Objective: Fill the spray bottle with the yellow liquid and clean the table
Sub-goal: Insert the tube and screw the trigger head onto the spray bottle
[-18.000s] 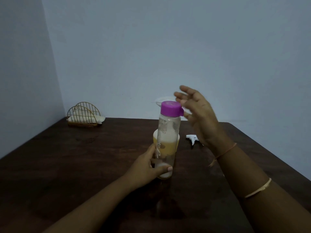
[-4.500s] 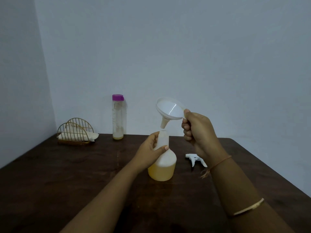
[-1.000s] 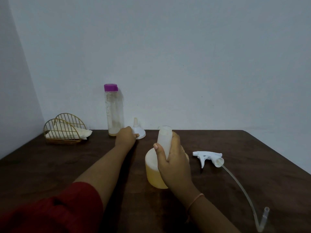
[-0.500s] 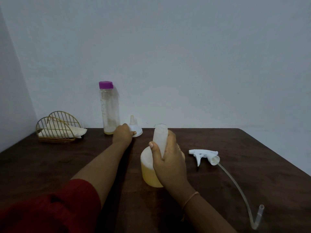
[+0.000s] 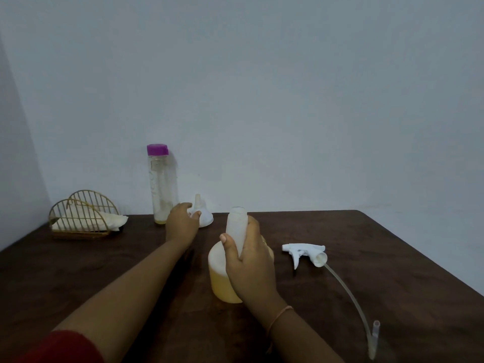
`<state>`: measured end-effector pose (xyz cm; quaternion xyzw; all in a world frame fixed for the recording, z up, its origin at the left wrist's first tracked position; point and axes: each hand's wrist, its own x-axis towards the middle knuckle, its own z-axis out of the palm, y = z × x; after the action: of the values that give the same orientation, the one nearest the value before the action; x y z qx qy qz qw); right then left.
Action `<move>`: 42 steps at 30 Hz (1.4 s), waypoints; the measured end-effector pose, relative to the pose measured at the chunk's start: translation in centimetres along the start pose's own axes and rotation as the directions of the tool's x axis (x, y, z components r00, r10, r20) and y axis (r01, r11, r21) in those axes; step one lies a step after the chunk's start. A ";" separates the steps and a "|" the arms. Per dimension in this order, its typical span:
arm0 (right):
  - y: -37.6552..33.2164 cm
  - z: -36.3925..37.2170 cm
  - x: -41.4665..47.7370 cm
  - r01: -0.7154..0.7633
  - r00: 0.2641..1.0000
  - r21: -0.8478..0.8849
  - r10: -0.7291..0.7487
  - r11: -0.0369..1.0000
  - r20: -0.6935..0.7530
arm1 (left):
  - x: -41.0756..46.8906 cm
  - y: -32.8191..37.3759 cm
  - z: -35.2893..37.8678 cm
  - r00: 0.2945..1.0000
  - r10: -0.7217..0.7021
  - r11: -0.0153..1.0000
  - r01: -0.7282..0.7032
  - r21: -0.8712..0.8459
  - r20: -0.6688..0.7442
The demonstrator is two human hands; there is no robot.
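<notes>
Funnel [image 5: 206, 219], held by left hand [image 5: 181, 223], now inverted at mid-frame, off the spray bottle [image 5: 219, 275] gripped by right hand [image 5: 252, 265]; filling complete, trigger head [image 5: 303, 251] unfitted

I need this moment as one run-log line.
left hand: touches funnel, grip unclear | right hand: grips spray bottle neck | spray bottle: yellow liquid inside, uncapped | trigger head: lies on table, unattached

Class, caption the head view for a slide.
Right hand grips the spray bottle; left hand touches the inverted funnel.
</notes>
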<state>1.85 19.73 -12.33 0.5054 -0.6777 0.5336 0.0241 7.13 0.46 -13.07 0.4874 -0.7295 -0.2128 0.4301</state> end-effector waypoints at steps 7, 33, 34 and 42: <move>-0.1 -0.7 0.3 -0.039 0.996 0.096 0.031 0.995 0.080 | -7.0 3.2 -4.9 0.972 0.062 0.970 -0.005 -0.244 0.229; 6.6 -15.3 4.0 -0.596 0.799 0.064 0.584 0.800 0.140 | -18.8 10.2 -7.9 0.985 0.093 0.995 -0.087 -0.049 0.147; 7.3 -14.6 3.9 -0.615 0.786 0.035 0.608 0.788 0.117 | -19.1 10.2 -7.9 0.985 0.099 0.995 -0.093 -0.046 0.143; 9.6 -11.1 2.5 -0.569 0.801 -0.378 0.596 0.730 -0.055 | -20.8 10.7 -8.2 0.955 0.220 0.975 -0.208 -0.078 0.200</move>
<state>-11.80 25.61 -12.85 0.2714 -0.8914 0.3559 -0.0716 11.54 24.61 -9.57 0.3685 -0.8125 -0.2350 0.3857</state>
